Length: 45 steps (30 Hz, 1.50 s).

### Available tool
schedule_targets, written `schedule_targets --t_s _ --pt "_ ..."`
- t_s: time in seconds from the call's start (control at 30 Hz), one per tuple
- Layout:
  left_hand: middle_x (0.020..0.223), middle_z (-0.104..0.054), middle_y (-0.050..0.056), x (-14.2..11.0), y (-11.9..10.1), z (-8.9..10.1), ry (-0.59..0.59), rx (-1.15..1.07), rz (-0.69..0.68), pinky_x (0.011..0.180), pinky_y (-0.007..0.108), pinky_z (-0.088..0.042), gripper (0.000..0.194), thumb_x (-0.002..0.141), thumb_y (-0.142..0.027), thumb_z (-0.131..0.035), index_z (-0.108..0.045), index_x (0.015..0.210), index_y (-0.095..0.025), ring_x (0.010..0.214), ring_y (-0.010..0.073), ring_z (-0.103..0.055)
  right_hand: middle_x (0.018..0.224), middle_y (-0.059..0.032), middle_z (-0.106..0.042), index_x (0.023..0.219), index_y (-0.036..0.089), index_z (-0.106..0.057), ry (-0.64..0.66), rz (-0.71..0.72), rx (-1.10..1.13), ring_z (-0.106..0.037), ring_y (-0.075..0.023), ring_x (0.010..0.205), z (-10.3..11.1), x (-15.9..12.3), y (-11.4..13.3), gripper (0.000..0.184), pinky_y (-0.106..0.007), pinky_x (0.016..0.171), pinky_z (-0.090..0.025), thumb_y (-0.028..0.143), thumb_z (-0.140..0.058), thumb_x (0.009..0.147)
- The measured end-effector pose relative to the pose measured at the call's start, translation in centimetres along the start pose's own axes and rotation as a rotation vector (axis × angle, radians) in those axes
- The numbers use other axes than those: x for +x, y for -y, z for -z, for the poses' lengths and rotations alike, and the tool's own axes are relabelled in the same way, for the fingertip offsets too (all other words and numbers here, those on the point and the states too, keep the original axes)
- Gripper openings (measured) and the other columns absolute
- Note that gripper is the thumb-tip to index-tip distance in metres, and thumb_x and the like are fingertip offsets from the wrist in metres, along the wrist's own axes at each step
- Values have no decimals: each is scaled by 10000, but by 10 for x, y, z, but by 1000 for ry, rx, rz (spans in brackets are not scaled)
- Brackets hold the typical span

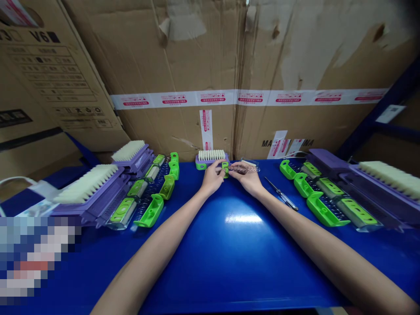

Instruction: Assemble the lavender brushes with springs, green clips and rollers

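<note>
Near the back of the blue table, my left hand (pixel 212 178) pinches a small green plastic part (pixel 225 169) between thumb and fingers. My right hand (pixel 246 178) is closed just to its right, fingertips close to the green part, around a thin coil spring (pixel 253 169) that stretches out to the right. Exactly how the spring meets the green part is too small to tell. Directly behind my left hand stands a purple brush (pixel 211 155) with cream bristles and a green end. A screwdriver (pixel 282 194) lies to the right of my right hand.
Purple brush units (pixel 87 186), green end pieces (pixel 151 212) and springs line the left side. Similar purple units (pixel 390 179) and green pieces (pixel 323 212) line the right. Tall cardboard boxes (pixel 177 61) stand behind the blue table (pixel 210 262). A blue post (pixel 377 113) rises at right.
</note>
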State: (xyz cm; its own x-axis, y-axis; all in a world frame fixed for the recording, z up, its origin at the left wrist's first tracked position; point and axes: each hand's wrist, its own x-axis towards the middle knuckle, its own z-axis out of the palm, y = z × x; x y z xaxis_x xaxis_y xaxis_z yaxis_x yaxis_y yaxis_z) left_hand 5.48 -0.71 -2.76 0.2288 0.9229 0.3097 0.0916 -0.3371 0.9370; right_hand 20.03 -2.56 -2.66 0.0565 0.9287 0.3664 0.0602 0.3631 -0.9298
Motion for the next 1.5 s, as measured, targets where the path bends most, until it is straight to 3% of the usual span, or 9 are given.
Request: schedule_targets --t_s 0.27,0.57,0.93,1.17,1.5 --pt "681 -650 9 -1 -3 0 45 61 -22 489 174 -433 387 776 -149 -503 -575 1155 -128 514 77 -512 930 -55 -697 908 204 -686 53 227 -285 -649 -199 859 2 0 -6 220 -369 855 -497 248 -685 692" --pt "687 -649 11 0 -2 -1 105 25 -73 660 219 -488 398 784 -109 -519 -563 1179 -102 643 103 -592 869 -38 -682 916 227 -685 24 355 -474 -622 -192 793 6 -3 -3 173 -331 770 -479 275 -641 756" --pt "773 -684 46 2 2 -1 134 7 -45 716 253 -510 477 753 -42 -503 -530 1228 -77 719 129 -629 870 -42 -701 886 210 -684 -23 285 -439 -640 -196 799 2 -1 -4 178 -336 783 -494 277 -666 722" --pt "849 -700 74 4 4 -1 151 -2 -43 779 270 -501 476 780 -39 -492 -520 1253 -81 814 149 -649 928 -58 -703 981 215 -696 89 310 -518 -651 -216 843 11 2 -8 247 -359 802 -493 273 -651 744" --pt "817 -697 58 4 5 -2 125 17 -43 769 261 -496 461 765 -32 -491 -541 1219 -95 800 147 -643 937 -62 -708 998 221 -665 85 339 -608 -660 -235 860 10 -3 -5 240 -363 793 -502 317 -614 784"
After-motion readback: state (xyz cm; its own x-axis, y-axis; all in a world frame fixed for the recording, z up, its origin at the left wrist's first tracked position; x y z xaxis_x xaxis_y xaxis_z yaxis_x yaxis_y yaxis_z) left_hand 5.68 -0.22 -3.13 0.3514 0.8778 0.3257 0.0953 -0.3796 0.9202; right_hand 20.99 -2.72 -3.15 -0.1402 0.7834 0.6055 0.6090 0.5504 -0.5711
